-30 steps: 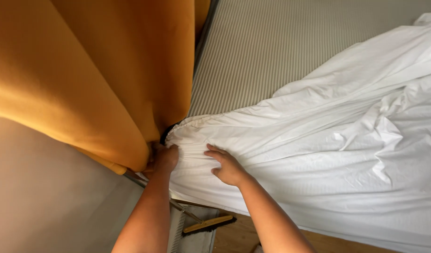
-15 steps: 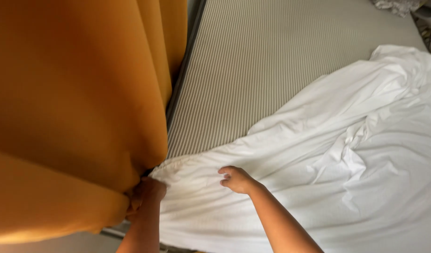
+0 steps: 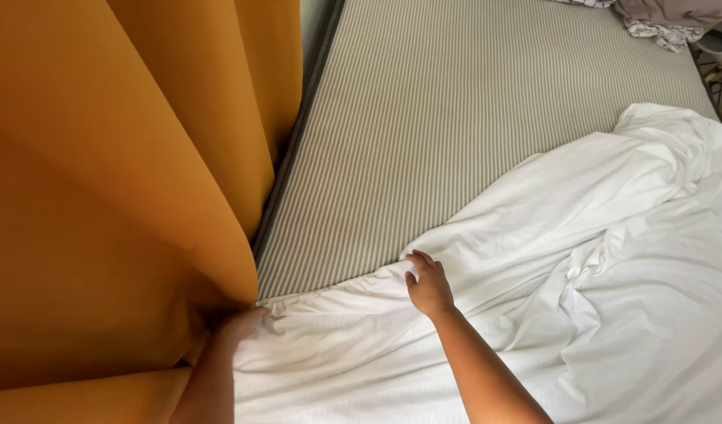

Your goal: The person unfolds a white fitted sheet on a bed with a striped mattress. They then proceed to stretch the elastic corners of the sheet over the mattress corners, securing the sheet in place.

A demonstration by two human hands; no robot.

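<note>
A person's right hand (image 3: 428,284) presses flat, fingers spread and open, on the gathered elastic edge of a white fitted sheet (image 3: 534,314), which is drawn over the near left corner of a mattress (image 3: 471,118) covered in fine grey stripes. The left hand (image 3: 239,323) sits at that corner's outer edge, touching the sheet's bunched hem where it meets a heavy mustard-orange curtain (image 3: 118,188); its fingers are tucked out of sight against the fold, so whether it grips the cloth cannot be told. The sheet covers the near end of the mattress and lies rumpled in deep creases toward the right edge, while the far left stretch of the mattress is bare. At the far right corner, a heap of crumpled bedding (image 3: 663,20) rests on the mattress.
</note>
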